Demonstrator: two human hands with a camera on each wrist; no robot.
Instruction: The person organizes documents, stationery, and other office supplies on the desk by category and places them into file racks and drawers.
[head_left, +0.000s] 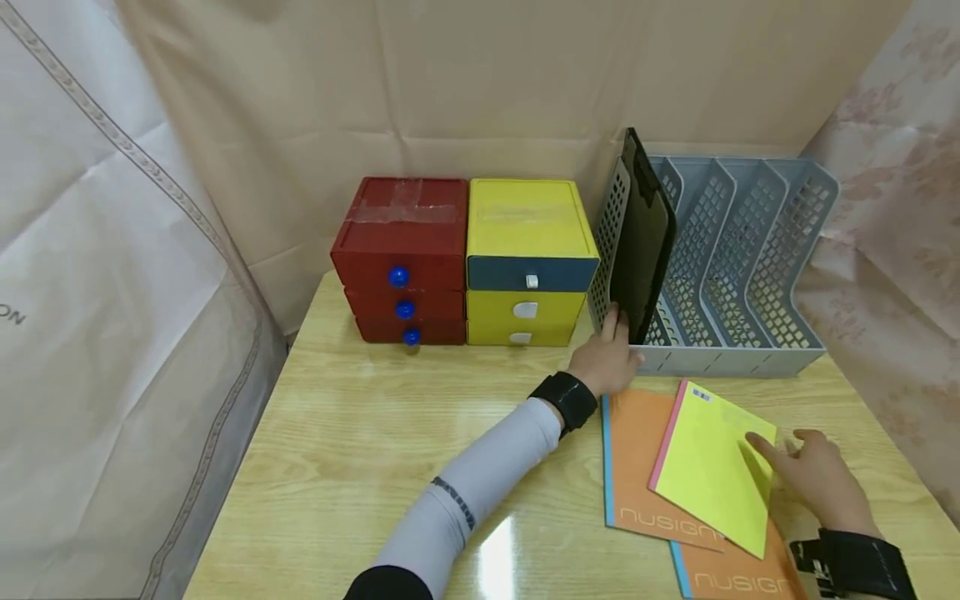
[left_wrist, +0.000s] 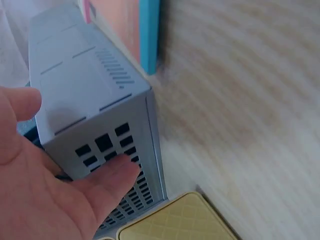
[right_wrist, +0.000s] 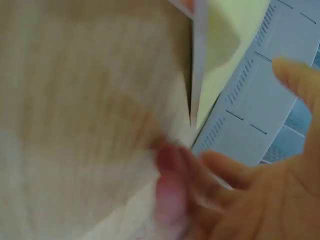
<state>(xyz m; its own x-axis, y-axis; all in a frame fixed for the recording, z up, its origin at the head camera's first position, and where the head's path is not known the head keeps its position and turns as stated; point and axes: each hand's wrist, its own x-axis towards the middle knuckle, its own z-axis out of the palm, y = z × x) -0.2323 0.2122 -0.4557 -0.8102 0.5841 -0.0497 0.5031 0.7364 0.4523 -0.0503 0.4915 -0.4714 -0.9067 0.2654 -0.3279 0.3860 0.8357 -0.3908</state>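
My left hand (head_left: 606, 360) is at the front left corner of a grey file rack (head_left: 727, 360). One finger (left_wrist: 112, 180) lies along its perforated side wall, and the thumb is by the front face. A black clipboard (head_left: 643, 250) stands in the leftmost slot, leaning against that side, just above the left fingertips. My right hand (head_left: 821, 479) hovers at the right edge of a yellow notebook (head_left: 716, 467) with a pink spine, thumb over its cover and fingers spread. Beneath it lie an orange notebook (head_left: 637, 467) with a blue spine and another orange notebook (head_left: 731, 579).
A red drawer unit (head_left: 405, 225) with blue knobs stands at the back of the wooden table (head_left: 390, 433). Against it is a yellow drawer unit (head_left: 532, 217) with a dark blue top drawer, left of the rack. Beige cloth (head_left: 375, 83) hangs behind.
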